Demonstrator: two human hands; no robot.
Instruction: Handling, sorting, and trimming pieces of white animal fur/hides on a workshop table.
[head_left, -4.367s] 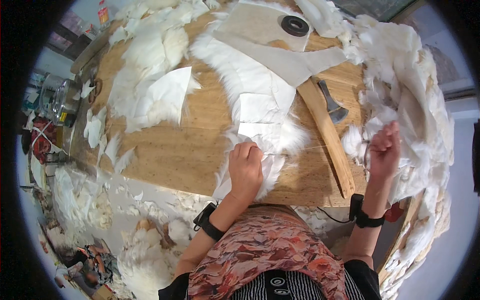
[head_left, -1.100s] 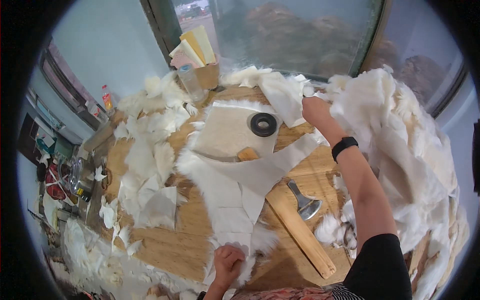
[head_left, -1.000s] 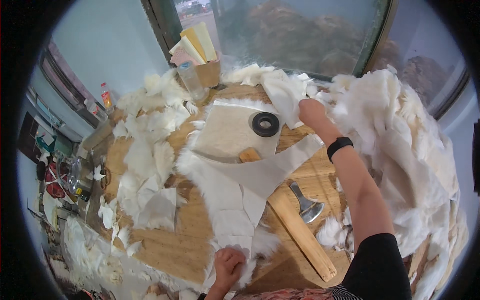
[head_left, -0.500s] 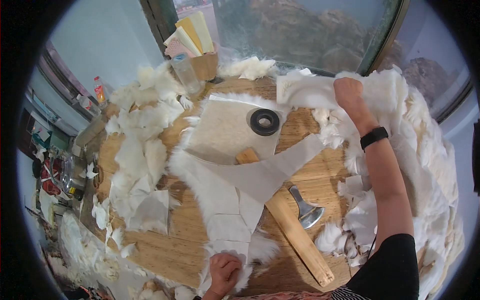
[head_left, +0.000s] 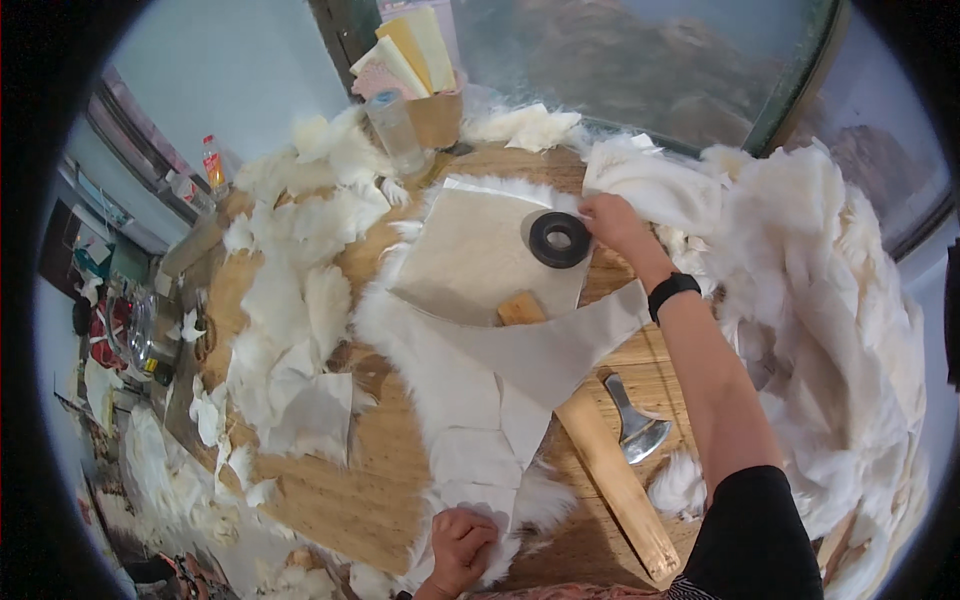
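My left hand (head_left: 464, 548), fingers curled, rests on the lower end of a pale, pieced hide (head_left: 470, 455) with white fur at its edges. Whatever is under those fingers is hidden. My right hand (head_left: 614, 226) is closed at the right rim of a black roll of tape (head_left: 559, 240), beside the near edge of a white fur strip (head_left: 655, 185). Its grip is too unclear to name. The roll lies on a squarish cream hide (head_left: 465, 240). A wooden bar (head_left: 615, 480) passes under the pieced hide, and a curved metal blade (head_left: 640, 425) lies right of it.
White fur scraps (head_left: 285, 290) cover the table's left side. A large fur heap (head_left: 830, 280) fills the right. At the back stand a clear plastic cup (head_left: 396, 132) and a cardboard box (head_left: 436, 120) holding coloured sheets. A bottle (head_left: 214, 163) stands farther left.
My right hand has left the fur strip and moved left and nearer, to the tape roll's rim. My left hand stays on the pieced hide. The whole view has shifted slightly.
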